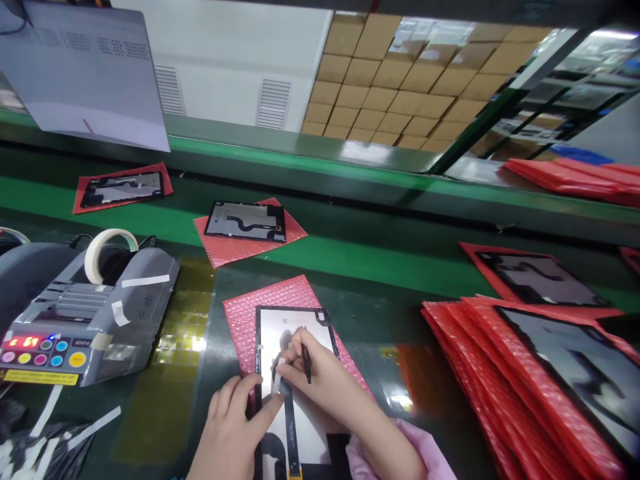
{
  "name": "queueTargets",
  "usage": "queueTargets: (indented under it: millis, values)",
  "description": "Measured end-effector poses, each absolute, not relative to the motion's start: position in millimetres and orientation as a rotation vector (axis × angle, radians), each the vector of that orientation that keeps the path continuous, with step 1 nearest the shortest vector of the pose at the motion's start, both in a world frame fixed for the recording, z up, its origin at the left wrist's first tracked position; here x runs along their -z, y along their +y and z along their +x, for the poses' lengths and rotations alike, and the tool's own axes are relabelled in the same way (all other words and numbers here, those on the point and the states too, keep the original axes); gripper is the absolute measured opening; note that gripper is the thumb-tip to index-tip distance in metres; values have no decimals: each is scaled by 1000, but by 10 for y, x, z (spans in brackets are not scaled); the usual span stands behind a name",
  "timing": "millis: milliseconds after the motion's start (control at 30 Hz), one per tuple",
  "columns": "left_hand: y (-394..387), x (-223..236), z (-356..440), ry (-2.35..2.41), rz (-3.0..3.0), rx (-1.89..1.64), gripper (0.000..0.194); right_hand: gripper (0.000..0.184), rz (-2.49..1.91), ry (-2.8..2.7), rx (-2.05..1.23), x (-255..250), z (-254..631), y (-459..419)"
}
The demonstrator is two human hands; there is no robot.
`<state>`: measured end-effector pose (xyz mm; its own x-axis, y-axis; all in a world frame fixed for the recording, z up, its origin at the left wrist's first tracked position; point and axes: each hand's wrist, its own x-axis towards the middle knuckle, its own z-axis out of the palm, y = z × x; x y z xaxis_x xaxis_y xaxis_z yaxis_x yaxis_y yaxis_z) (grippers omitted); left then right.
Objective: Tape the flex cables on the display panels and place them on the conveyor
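A flat display panel (310, 427) lies back side up on a pink bubble-wrap sleeve (245, 307) in front of me, with a black flex cable (291, 433) running down its middle. My right hand (305, 363) is closed over the panel. It pinches a short strip of white tape (279, 377) against the cable, and a slim black pointed tool (306, 363) is tucked in the same fingers; its exact kind is unclear. My left hand (233, 417) rests at the panel's left edge, thumb and fingers apart, its thumb tip touching near the tape's lower end.
Left stands a tape dispenser (95, 313) with a tape roll (103, 250) and loose tape strips. Panels on red sleeves lie on the green conveyor (350, 240). At right is a stack of red bubble sleeves (480, 360) with a panel on top. A monitor (95, 73) stands behind.
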<state>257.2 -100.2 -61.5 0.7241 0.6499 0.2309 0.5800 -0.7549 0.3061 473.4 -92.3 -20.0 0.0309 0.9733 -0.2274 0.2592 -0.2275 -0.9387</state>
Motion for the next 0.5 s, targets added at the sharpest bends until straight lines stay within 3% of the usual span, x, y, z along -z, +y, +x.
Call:
queueTargets:
  millis: [267, 500]
  values:
    - [-985, 613, 2595, 995, 2745, -492, 75, 27, -1656, -1326, -1216, 222, 4701, -870]
    - [-992, 602, 2603, 954, 2878, -527, 68, 43, -1827, -1321, -1061, 296, 4680, -726]
